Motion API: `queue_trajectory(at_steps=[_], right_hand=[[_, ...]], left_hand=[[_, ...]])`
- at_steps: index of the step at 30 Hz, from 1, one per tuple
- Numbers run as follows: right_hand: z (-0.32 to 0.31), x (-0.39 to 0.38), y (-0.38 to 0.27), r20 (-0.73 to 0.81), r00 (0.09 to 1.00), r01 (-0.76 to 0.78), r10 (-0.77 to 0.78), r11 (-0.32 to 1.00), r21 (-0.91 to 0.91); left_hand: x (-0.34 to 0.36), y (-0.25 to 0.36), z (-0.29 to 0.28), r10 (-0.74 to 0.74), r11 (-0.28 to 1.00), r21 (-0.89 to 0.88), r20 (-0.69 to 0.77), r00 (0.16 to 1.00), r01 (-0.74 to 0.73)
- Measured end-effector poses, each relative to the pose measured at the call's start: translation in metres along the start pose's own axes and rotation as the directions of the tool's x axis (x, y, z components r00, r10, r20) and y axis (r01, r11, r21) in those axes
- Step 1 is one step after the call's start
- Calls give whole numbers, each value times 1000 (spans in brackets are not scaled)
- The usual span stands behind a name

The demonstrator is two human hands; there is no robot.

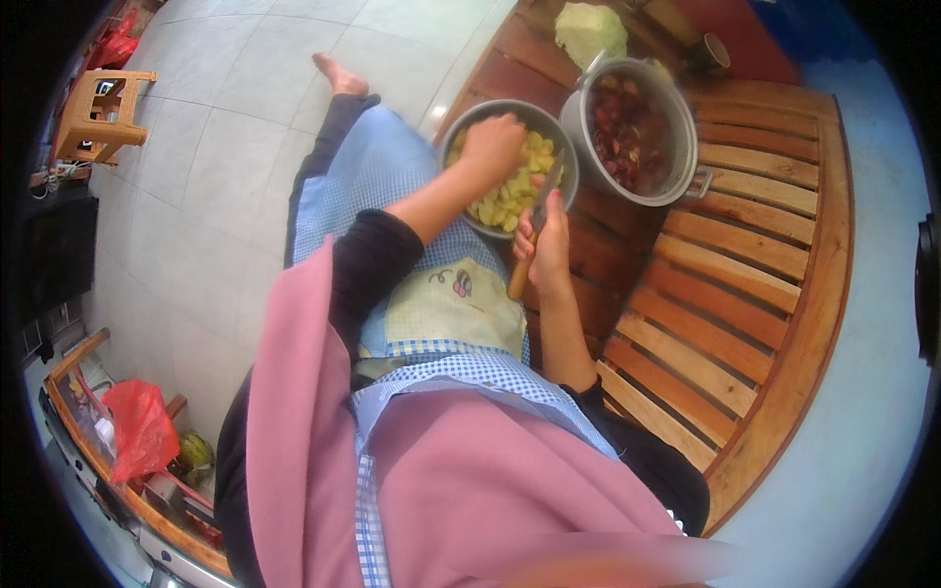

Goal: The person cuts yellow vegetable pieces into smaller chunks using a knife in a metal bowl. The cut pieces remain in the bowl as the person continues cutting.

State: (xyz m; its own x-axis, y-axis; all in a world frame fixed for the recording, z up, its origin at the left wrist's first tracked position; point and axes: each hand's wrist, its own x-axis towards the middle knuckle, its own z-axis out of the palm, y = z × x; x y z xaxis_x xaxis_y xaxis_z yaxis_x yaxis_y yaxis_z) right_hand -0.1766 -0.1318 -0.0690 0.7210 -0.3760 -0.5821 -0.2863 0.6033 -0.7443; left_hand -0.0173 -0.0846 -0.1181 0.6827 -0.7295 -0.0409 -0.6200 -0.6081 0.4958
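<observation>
A grey metal bowl full of pale yellow cut pieces, which look like potato, stands on the wooden bench close to my lap. My left hand is over the bowl with its fingers curled down toward the pieces; the fingertips are hidden. In my right hand is a knife, gripped by its wooden handle, with the blade pointing up and away along the bowl's right side. Just right of the bowl stands a large metal pot holding dark red-brown pieces whose kind I cannot make out.
A pale green cabbage lies behind the pot, near a cup-like container. The slatted wooden bench extends to the right. On the left are a tan stool, a red plastic bag and the tiled floor.
</observation>
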Motion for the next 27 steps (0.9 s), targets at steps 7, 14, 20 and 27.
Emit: queue_trajectory(at_steps=[7,14,20,27], right_hand=[[-3,2,0,30,999,17,-17,1000,-2],[8,-1,-5,36,995,93,-89,984,-152],[16,-8,-14,147,935,351,-323,779,-519],[21,-1,-17,375,741,629,-558,379,-679]], left_hand=[[-20,-18,-14,118,883,-431,-183,976,-187],[-56,-21,-49,-1,573,-814,120,993,99],[-69,-15,-74,-90,302,-923,223,971,240],[-75,-6,-93,-103,322,-895,290,952,307]])
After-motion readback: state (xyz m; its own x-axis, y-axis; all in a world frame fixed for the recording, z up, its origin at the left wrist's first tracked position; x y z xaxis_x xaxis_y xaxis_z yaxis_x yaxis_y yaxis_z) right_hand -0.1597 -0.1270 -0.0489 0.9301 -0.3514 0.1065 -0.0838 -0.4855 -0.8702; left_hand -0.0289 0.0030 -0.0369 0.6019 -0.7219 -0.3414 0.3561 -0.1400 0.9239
